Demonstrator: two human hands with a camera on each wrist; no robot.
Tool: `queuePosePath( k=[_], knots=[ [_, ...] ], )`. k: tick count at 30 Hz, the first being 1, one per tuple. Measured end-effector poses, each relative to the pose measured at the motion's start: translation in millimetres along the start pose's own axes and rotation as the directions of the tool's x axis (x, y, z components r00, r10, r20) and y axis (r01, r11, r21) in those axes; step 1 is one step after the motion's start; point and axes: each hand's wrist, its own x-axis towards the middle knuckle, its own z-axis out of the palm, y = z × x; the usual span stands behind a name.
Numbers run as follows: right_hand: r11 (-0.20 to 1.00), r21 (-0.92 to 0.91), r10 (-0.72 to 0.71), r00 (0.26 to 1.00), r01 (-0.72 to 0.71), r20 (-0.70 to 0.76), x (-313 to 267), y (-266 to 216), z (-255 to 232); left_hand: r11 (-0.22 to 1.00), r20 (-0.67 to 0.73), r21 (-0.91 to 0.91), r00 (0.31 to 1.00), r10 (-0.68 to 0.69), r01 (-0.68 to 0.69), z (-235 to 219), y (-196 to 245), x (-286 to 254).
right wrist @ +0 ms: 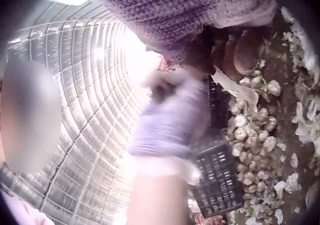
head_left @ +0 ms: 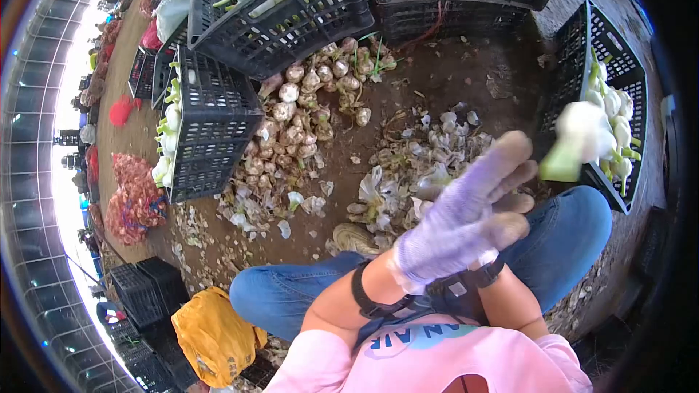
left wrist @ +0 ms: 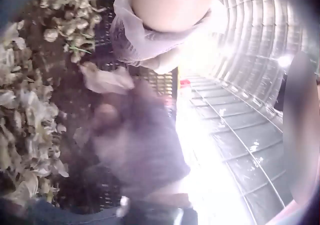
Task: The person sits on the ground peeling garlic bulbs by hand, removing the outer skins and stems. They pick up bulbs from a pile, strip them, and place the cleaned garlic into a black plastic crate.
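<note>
Pink shirt (head_left: 451, 364) and blue jeans (head_left: 291, 295) are seen nearest, at the bottom of the head view, where the person is seated on the earth floor. Both hands are covered by purple gloves and are raised together in front of the right knee. The left hand (head_left: 459, 225) is held with its fingers straight and spread, and nothing is pinched by it. The right hand (right wrist: 200, 20) is mostly hidden behind the left one, so it cannot be told how its fingers are closed.

A cleaned garlic bulb (head_left: 585, 135) with a green stem is seen blurred just beyond the fingertips, in front of the right crate (head_left: 575, 58), where other white bulbs are already laid. It cannot be told if it is touched by a finger.

A heap of removed skins (head_left: 429, 160) is spread in the middle. A large pile of uncleaned garlic (head_left: 291, 138) lies far left, beside the left crates (head_left: 218, 116). It is judged that a good part is done, but much is left.
</note>
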Motion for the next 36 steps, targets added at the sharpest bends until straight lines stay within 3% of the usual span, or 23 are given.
queuePosePath(
  k=[2,4,6,7,8,10,12,13,15,16,18,19,20,22,23,24,26,27,28,30,32,33,36],
  knots=[
    [0.715,0.653,0.309,0.951,-0.25,0.025,21.0,-35.6,-48.7,0.993,-0.114,0.105,0.992,-0.044,0.056,-10.3,8.5,18.8],
    [0.019,0.954,0.502,0.829,-0.298,0.249,41.0,-58.8,-85.8,0.854,-0.298,0.495,0.955,-0.003,0.157,-70.3,3.4,43.7],
    [0.007,0.91,0.59,0.737,-0.414,0.33,47.2,-54.9,-89.1,0.753,-0.565,0.545,0.825,0.007,0.368,-168.0,-22.2,59.0],
    [0.003,0.908,0.592,0.732,-0.419,0.336,49.3,-54.5,-89.6,0.63,-0.661,0.654,0.722,0.206,0.419,-192.5,-25.5,64.2],
    [-0.005,0.907,0.615,0.714,-0.421,0.334,51.8,-54.5,-89.3,0.211,-0.619,0.783,0.697,0.362,0.586,-256.3,-44.5,62.7],
    [-0.012,0.904,0.641,0.691,-0.427,0.335,58.3,-51.8,-90.6,0.124,-0.775,0.608,0.553,0.304,0.784,-316.1,-50.5,73.7],
    [-0.008,0.88,0.636,0.677,-0.474,0.371,62.9,-48.7,-92.0,-0.051,-0.771,0.565,0.548,0.324,0.824,-337.6,-52.7,81.2],
    [0.054,0.913,0.63,0.723,-0.405,0.283,60.2,-49.7,-85.1,-0.047,-0.773,0.564,0.548,0.319,0.824,-346.9,-54.1,84.9],
    [0.022,0.9,0.63,0.705,-0.436,0.326,62.3,-50.0,-87.9,0.131,-0.853,0.476,0.421,0.307,0.87,-348.8,-48.1,90.1],
    [-0.01,0.887,0.624,0.691,-0.461,0.366,61.9,-51.5,-89.4,0.131,-0.855,0.475,0.421,0.304,0.87,-359.7,-52.6,83.2],
    [-0.013,0.903,0.603,0.718,-0.428,0.349,61.9,-53.2,-89.1,0.47,-0.89,0.455,0.39,0.234,0.757,-376.2,-57.1,64.8],
    [-0.035,0.896,0.609,0.701,-0.443,0.37,61.7,-55.2,-90.5,0.491,-0.921,0.386,0.298,0.25,0.781,-368.2,-60.5,57.8],
    [-0.058,0.888,0.617,0.683,-0.456,0.391,60.7,-58.2,-91.9,0.489,-0.918,0.394,0.302,0.259,0.778,-355.7,-59.6,47.0],
    [-0.043,0.893,0.613,0.694,-0.448,0.378,55.9,-63.1,-92.5,0.549,-0.783,0.617,0.513,0.353,0.564,-330.9,-61.8,23.6],
    [-0.021,0.912,0.605,0.721,-0.409,0.337,50.6,-62.3,-87.7,0.704,-0.785,0.534,0.583,0.208,0.468,-307.4,-55.6,14.9],
    [0.003,0.931,0.596,0.748,-0.366,0.293,46.9,-62.7,-87.1,0.704,-0.781,0.538,0.589,0.208,0.464,-273.7,-43.2,7.2],
    [0.095,0.926,0.566,0.785,-0.365,0.251,47.3,-72.6,-95.8,0.758,-0.615,0.477,0.785,-0.074,0.445,-200.9,-14.6,-12.8],
    [0.152,0.937,0.585,0.793,-0.314,0.171,47.3,-77.7,-94.0,0.731,-0.532,0.557,0.845,-0.051,0.394,-175.5,-5.8,-24.3],
    [0.212,0.942,0.596,0.799,-0.259,0.085,46.6,-80.8,-93.2,0.701,-0.438,0.633,0.898,-0.027,0.33,-154.9,2.3,-34.3],
    [0.154,0.936,0.583,0.794,-0.316,0.172,39.2,-86.0,-96.4,0.575,-0.361,0.762,0.932,-0.006,0.299,-117.9,16.8,-53.5],
    [0.053,0.971,0.554,0.816,-0.233,0.165,36.1,-97.7,-98.6,0.218,-0.143,0.97,0.974,0.173,0.104,-96.6,21.4,-71.7],
    [-0.07,0.972,0.509,0.83,-0.223,0.227,34.3,-109.0,-110.3,0.214,-0.138,0.972,0.974,0.179,0.098,-84.7,22.9,-78.2],
    [0.004,0.996,0.432,0.898,-0.092,0.081,31.1,-122.5,-115.4,0.042,-0.03,0.999,0.97,0.241,0.02,-59.7,23.9,-90.5]
  ],
)
